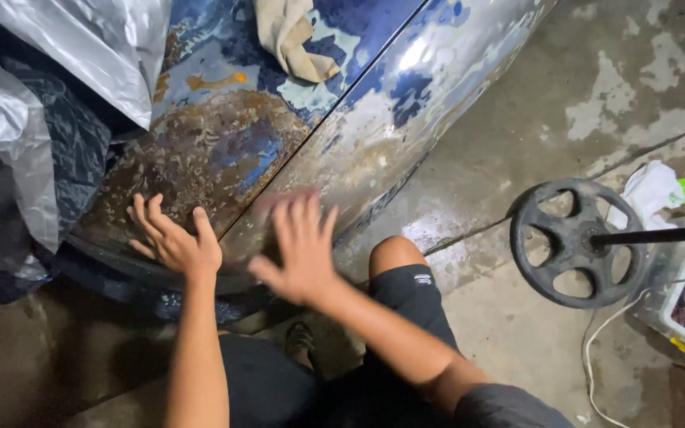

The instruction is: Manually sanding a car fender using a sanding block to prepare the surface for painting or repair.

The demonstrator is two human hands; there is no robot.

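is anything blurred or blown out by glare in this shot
In the head view, the right hand is smeared by motion blur while the left hand is sharp; a bright glare patch sits on the blue car panel; the lower left floor lies in dim shadow.

Both forearms are seen bare from elbow to wrist, and no rings, watch or gloves are seen on the left hand (pixel 174 242) or on the right hand (pixel 301 252), whose outline is blurred. Black shorts (pixel 406 297) are worn, marked by a small pale label near the hem, and one bare knee (pixel 394 254) is shown above that hem. A dark sandal (pixel 301 339) with straps is worn on the one foot in view, and a dark grey sleeve (pixel 509 406) is glimpsed at the bottom edge.
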